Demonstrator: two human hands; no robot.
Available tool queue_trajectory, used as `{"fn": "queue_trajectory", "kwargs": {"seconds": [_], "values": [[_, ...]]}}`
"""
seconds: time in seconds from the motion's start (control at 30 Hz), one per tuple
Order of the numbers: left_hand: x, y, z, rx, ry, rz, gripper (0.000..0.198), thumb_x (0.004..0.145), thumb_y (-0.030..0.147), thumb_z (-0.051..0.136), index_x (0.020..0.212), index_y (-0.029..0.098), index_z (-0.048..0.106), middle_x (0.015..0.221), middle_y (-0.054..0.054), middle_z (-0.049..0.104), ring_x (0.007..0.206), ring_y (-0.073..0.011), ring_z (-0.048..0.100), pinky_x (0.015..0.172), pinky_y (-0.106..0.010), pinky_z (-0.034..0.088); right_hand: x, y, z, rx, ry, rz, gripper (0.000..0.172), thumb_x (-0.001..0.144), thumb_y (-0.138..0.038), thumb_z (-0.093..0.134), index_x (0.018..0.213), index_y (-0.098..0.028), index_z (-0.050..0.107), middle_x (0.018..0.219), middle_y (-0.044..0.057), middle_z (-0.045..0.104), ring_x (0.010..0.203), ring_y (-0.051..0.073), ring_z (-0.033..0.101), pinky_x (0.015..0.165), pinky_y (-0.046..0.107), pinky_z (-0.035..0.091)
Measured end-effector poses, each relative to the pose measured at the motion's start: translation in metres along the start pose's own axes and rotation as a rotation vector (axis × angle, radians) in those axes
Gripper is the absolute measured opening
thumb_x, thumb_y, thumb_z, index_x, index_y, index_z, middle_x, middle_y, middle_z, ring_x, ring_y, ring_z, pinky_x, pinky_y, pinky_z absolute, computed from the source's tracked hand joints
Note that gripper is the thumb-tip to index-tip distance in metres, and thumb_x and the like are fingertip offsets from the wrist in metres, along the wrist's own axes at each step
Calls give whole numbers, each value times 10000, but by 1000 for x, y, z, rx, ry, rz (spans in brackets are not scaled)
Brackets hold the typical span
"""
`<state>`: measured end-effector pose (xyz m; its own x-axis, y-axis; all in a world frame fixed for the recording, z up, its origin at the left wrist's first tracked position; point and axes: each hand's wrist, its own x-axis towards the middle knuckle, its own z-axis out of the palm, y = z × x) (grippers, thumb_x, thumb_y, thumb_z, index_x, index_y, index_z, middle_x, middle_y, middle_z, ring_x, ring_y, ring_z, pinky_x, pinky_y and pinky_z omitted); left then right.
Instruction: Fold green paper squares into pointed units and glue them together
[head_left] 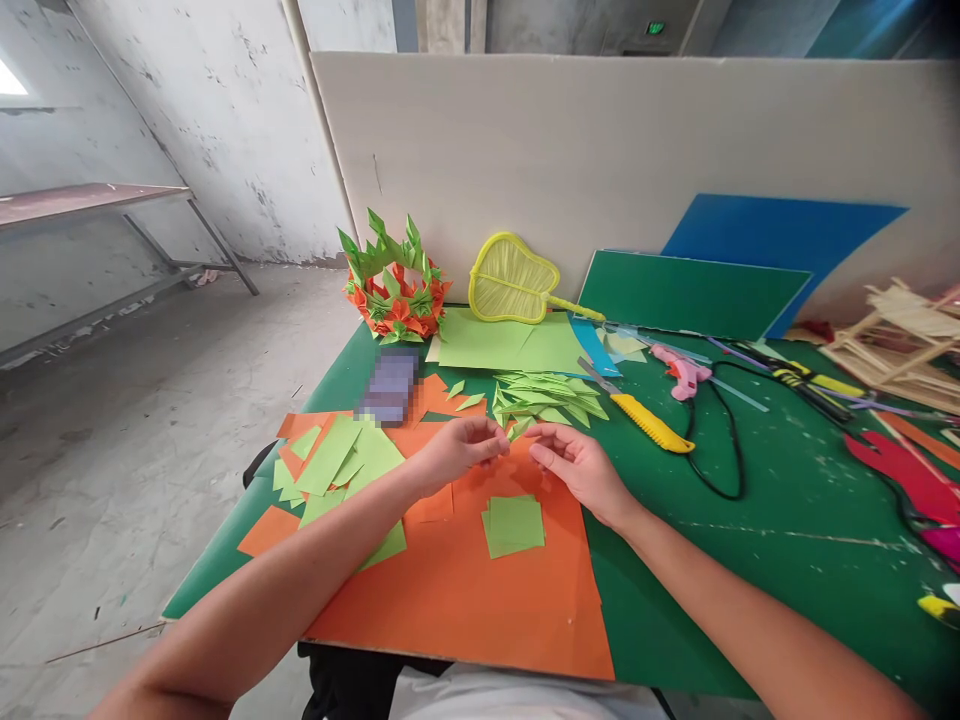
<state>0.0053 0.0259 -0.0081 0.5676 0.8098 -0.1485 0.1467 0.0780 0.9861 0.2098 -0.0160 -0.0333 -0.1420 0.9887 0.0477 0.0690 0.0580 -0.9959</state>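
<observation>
Above the orange paper sheet [480,600], my two hands are close together with a narrow gap between them. My left hand [466,448] is closed, thumb pressed against curled fingers; whatever it pinches is hidden. My right hand [577,465] has bent fingers, its thumb a little apart from the index finger, and nothing shows in it. A small green folded paper piece [519,428] lies between the fingertips; whether either hand touches it I cannot tell. Just beyond is a pile of green folded paper pieces [551,398]. Nearer me sits a small stack of green paper squares [514,527].
Loose green paper sheets [330,455] lie at left, near a blurred phone-like object [388,387]. A green and orange paper crown [396,290] and yellow fan [514,280] stand behind. To the right are a yellow utility knife [649,422], a pink glue gun [681,372] and its black cord.
</observation>
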Motion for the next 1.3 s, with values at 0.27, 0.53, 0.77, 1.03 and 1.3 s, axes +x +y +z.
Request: {"fn": "queue_trajectory", "kwargs": {"seconds": [0.27, 0.53, 0.77, 1.03, 1.3], "values": [[8, -3, -18, 249, 313, 131, 259, 733, 391, 651, 844, 162, 602, 739, -9, 606, 638, -108, 530, 591, -229, 443, -7, -8, 5, -280, -185, -140, 201, 785, -397, 684, 892, -228, 702, 911, 56, 681, 832, 213, 625, 719, 328, 507], [-1, -2, 4, -40, 83, -5, 353, 710, 453, 722, 869, 150, 637, 743, -4, 629, 637, -96, 566, 659, -253, 470, -5, -5, 6, -76, 18, -11, 245, 792, -431, 673, 887, -204, 674, 858, 43, 669, 762, 175, 598, 660, 286, 484], [-6, -2, 19, 18, 64, 10, 309, 746, 430, 693, 807, 136, 614, 685, -11, 615, 605, -110, 582, 610, -246, 477, -7, -10, 5, 13, 6, 46, 277, 773, -450, 689, 774, -174, 661, 686, 0, 581, 585, 106, 476, 527, 238, 399], [-11, 2, 25, 87, 123, 25, 251, 766, 375, 663, 802, 136, 598, 666, -5, 600, 580, -116, 596, 553, -226, 469, -8, -13, 8, 84, 12, 77, 269, 751, -420, 708, 720, -162, 637, 680, -6, 582, 605, 100, 480, 583, 246, 407], [-11, -3, 26, 75, 116, 62, 243, 767, 375, 660, 765, 149, 571, 666, 0, 619, 579, -114, 607, 552, -219, 481, -6, -13, 6, 99, -13, 76, 246, 770, -397, 693, 719, -163, 637, 684, -9, 575, 616, 100, 483, 603, 249, 403]]}}
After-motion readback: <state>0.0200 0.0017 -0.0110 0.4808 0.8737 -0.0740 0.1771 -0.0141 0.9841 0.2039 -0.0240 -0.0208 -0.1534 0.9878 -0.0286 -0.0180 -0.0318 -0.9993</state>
